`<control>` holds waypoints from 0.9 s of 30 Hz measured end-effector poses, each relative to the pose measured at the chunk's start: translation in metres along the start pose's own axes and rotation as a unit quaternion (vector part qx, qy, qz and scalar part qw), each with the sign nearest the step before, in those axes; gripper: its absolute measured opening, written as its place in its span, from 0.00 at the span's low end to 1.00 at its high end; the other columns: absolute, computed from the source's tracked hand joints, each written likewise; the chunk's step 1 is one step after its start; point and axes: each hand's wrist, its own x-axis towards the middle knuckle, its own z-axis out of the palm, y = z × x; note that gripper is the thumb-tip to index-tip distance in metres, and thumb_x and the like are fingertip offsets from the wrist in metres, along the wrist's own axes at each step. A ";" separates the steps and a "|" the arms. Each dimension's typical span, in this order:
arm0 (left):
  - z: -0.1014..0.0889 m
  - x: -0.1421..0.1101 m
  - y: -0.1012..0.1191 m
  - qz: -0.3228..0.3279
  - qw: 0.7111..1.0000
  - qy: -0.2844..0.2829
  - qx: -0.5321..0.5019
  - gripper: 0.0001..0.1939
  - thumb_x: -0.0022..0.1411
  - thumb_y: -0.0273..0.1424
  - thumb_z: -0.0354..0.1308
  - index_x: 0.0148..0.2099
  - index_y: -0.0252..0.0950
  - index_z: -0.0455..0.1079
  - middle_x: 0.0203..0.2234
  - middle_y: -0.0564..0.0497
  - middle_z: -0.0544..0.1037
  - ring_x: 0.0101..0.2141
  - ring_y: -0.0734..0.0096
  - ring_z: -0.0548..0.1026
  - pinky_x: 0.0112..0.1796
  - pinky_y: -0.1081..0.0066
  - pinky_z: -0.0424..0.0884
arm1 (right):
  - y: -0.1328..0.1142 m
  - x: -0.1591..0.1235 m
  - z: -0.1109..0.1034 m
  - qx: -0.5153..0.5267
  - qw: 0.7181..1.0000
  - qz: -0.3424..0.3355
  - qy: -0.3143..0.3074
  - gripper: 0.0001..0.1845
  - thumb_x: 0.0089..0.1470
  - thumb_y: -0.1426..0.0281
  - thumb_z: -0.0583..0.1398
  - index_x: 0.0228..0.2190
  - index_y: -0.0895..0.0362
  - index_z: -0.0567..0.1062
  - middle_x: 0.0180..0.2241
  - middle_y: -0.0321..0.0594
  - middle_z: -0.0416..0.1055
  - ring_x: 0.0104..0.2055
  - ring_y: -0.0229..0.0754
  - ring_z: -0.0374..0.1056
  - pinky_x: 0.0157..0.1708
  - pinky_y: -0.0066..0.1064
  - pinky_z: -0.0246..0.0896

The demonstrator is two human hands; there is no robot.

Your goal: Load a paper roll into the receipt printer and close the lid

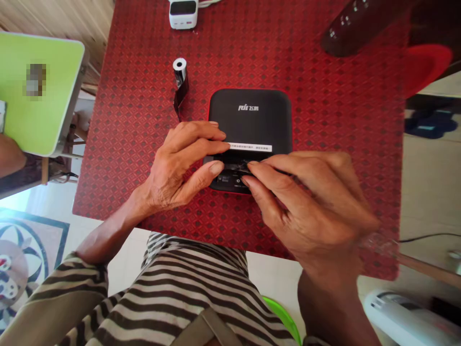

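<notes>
A black receipt printer (255, 124) with a FEIE logo and a white label strip lies flat on the red table. My left hand (187, 166) rests at its left side, fingers spread, fingertips on the lid near the label and thumb by the front part. With thumb and forefinger pinched, my right hand (306, 197) is at the slot across the printer's front. A dark, shiny bit shows at those fingertips; what exactly they grip is hidden. Behind my left hand stands a small paper roll (179, 72), its dark outer end trailing loose.
On the red patterned table (137, 96) are a white device with a dark screen (183, 14) at the back and a dark bottle (345, 31) at the back right. A green table (43, 115) with someone's arm beside it stands left. A red stool-like shape (428, 67) is right.
</notes>
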 end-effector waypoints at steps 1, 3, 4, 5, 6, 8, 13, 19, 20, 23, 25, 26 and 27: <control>0.001 -0.003 -0.004 0.025 0.999 -0.004 0.020 0.23 0.89 0.58 0.68 0.61 0.48 0.95 0.61 0.42 0.94 0.68 0.40 0.91 0.74 0.40 0.87 | 0.000 0.000 0.001 -0.010 1.000 -0.006 0.017 0.23 0.77 0.75 0.75 0.65 0.42 0.88 0.52 0.40 0.94 0.50 0.57 0.90 0.53 0.54 0.89; 0.004 -0.006 -0.013 0.089 0.995 -0.008 0.052 0.21 0.92 0.52 0.64 0.67 0.48 0.92 0.65 0.43 0.94 0.70 0.40 0.91 0.73 0.40 0.88 | 0.001 0.000 0.002 -0.013 0.999 0.001 0.044 0.21 0.78 0.73 0.76 0.66 0.47 0.88 0.52 0.42 0.95 0.50 0.56 0.91 0.55 0.52 0.88; 0.004 -0.007 -0.017 0.116 0.992 -0.004 0.058 0.20 0.92 0.50 0.64 0.69 0.49 0.91 0.66 0.43 0.94 0.70 0.40 0.91 0.73 0.41 0.88 | 0.002 -0.001 0.003 -0.008 0.999 0.016 0.048 0.21 0.79 0.71 0.75 0.67 0.48 0.87 0.54 0.44 0.95 0.53 0.57 0.92 0.58 0.53 0.88; 0.005 -0.008 -0.020 0.135 0.989 0.001 0.059 0.19 0.92 0.48 0.66 0.70 0.49 0.91 0.67 0.43 0.94 0.71 0.40 0.91 0.73 0.41 0.88 | 0.004 -0.002 0.003 -0.002 0.998 0.033 0.047 0.21 0.81 0.70 0.74 0.70 0.48 0.87 0.57 0.45 0.95 0.56 0.59 0.92 0.61 0.54 0.87; 0.006 -0.009 -0.023 0.143 0.988 0.004 0.060 0.19 0.91 0.49 0.67 0.71 0.49 0.90 0.67 0.42 0.93 0.71 0.39 0.91 0.73 0.41 0.88 | 0.005 -0.004 0.003 0.002 0.998 0.049 0.042 0.22 0.82 0.68 0.73 0.72 0.49 0.86 0.60 0.47 0.94 0.60 0.61 0.92 0.64 0.55 0.86; 0.007 -0.011 -0.026 0.134 0.989 0.004 0.069 0.22 0.89 0.54 0.68 0.71 0.50 0.90 0.67 0.42 0.93 0.71 0.37 0.90 0.73 0.37 0.88 | 0.010 -0.008 0.004 -0.003 0.998 0.060 0.035 0.24 0.84 0.65 0.71 0.75 0.50 0.84 0.63 0.51 0.94 0.66 0.62 0.91 0.67 0.55 0.85; 0.008 -0.013 -0.029 0.130 0.990 0.004 0.060 0.25 0.86 0.58 0.70 0.72 0.52 0.90 0.68 0.40 0.93 0.71 0.34 0.89 0.74 0.32 0.87 | 0.014 -0.015 0.008 -0.045 0.998 0.039 0.031 0.28 0.87 0.56 0.69 0.77 0.51 0.81 0.61 0.48 0.95 0.67 0.60 0.92 0.65 0.51 0.85; 0.008 -0.015 -0.038 0.135 0.989 0.005 0.056 0.24 0.83 0.57 0.74 0.70 0.52 0.90 0.67 0.40 0.93 0.69 0.33 0.90 0.73 0.31 0.87 | 0.005 -0.020 0.004 -0.037 0.997 0.065 -0.023 0.35 0.85 0.61 0.70 0.84 0.52 0.76 0.67 0.54 0.93 0.72 0.66 0.89 0.69 0.54 0.82; 0.008 -0.015 -0.039 0.129 0.990 0.006 0.055 0.25 0.82 0.58 0.75 0.69 0.52 0.91 0.66 0.40 0.93 0.69 0.33 0.89 0.73 0.31 0.87 | 0.005 -0.022 0.004 -0.037 0.997 0.068 -0.026 0.37 0.85 0.61 0.70 0.85 0.51 0.74 0.69 0.54 0.92 0.73 0.67 0.88 0.70 0.54 0.82; 0.008 -0.015 -0.037 0.109 0.993 0.005 0.042 0.25 0.81 0.60 0.76 0.66 0.52 0.92 0.64 0.40 0.92 0.70 0.33 0.89 0.74 0.29 0.86 | 0.006 -0.026 0.007 -0.027 0.997 0.072 -0.019 0.40 0.86 0.60 0.69 0.88 0.50 0.69 0.72 0.54 0.90 0.76 0.67 0.87 0.73 0.55 0.83; 0.011 -0.016 -0.031 0.099 0.995 0.010 0.030 0.23 0.82 0.58 0.76 0.66 0.51 0.91 0.65 0.40 0.92 0.70 0.33 0.88 0.74 0.29 0.85 | 0.007 -0.029 0.010 0.002 0.997 0.071 -0.010 0.39 0.87 0.59 0.67 0.89 0.50 0.69 0.72 0.54 0.90 0.77 0.66 0.86 0.75 0.56 0.83; 0.013 -0.017 -0.027 0.091 0.995 0.019 0.024 0.23 0.83 0.56 0.75 0.68 0.51 0.91 0.66 0.40 0.92 0.70 0.34 0.88 0.74 0.30 0.85 | 0.007 -0.030 0.012 0.020 0.997 0.069 0.000 0.38 0.87 0.58 0.67 0.89 0.50 0.70 0.72 0.53 0.90 0.77 0.65 0.85 0.76 0.56 0.83; 0.017 -0.019 -0.023 0.087 0.995 0.040 0.017 0.23 0.83 0.54 0.75 0.70 0.52 0.90 0.66 0.41 0.92 0.69 0.36 0.88 0.73 0.32 0.86 | 0.007 -0.031 0.014 0.035 0.997 0.067 0.019 0.38 0.87 0.57 0.67 0.88 0.49 0.71 0.72 0.53 0.90 0.77 0.65 0.86 0.75 0.56 0.84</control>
